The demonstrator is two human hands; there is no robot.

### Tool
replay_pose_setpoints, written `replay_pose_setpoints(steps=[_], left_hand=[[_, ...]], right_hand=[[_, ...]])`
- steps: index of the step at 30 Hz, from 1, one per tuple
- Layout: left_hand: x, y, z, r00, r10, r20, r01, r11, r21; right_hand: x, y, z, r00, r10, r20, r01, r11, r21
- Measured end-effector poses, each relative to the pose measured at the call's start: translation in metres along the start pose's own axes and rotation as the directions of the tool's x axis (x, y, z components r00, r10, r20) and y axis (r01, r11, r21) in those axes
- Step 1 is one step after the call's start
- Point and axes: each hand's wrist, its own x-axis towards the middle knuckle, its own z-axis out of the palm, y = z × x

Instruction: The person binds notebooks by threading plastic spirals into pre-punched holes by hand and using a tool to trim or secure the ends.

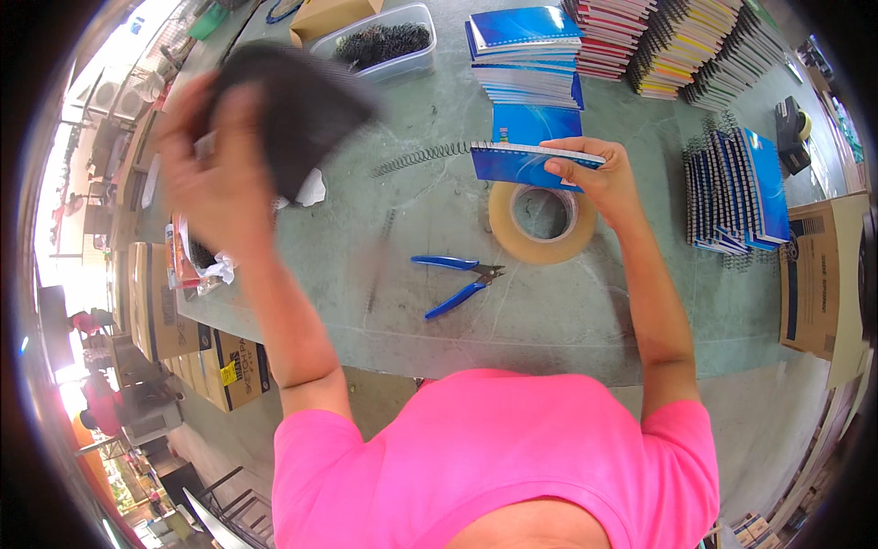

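Note:
My right hand point(594, 177) pinches a blue notebook point(521, 166) by its right end, thumb on the near side. A dark wire coil point(425, 160) sticks out leftward from the notebook's punched edge. My left hand point(219, 165), smeared by motion, is raised at the left with its fingers around a dark flat piece point(293, 119); its exact kind is too blurred to tell. Below the notebook lies a roll of clear tape point(501, 229). Blue-handled cutters point(457, 291) rest on the green table point(366, 339), jaws pointing right.
A clear plastic tub point(422, 62) of dark coils stands at the back left. Blue notebooks point(526, 64) are stacked behind my right hand, with red and yellow stacks point(681, 46) beyond. Coil-bound notebooks point(732, 192), a tape dispenser point(793, 135) and a cardboard box point(809, 284) are at the right.

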Motion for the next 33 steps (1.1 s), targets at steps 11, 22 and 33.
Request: replay_pose_setpoints(steps=[11, 22, 33], left_hand=[[-0.084, -0.003, 0.048, 0.7, 0.46, 0.546, -0.368, 0.888, -0.276], [-0.075, 0.014, 0.057, 0.762, 0.428, 0.487, -0.311, 0.9, -0.305], [-0.074, 0.026, 0.068, 0.664, 0.5, 0.556, -0.332, 0.863, -0.38]], right_hand=[[-0.001, 0.016, 0.013, 0.998, -0.066, -0.015, 0.066, 0.997, 0.034], [-0.014, 0.008, 0.004, 0.984, -0.175, 0.034, 0.177, 0.983, -0.056], [-0.018, 0.007, 0.003, 0.996, -0.056, 0.07, 0.062, 0.995, -0.078]])
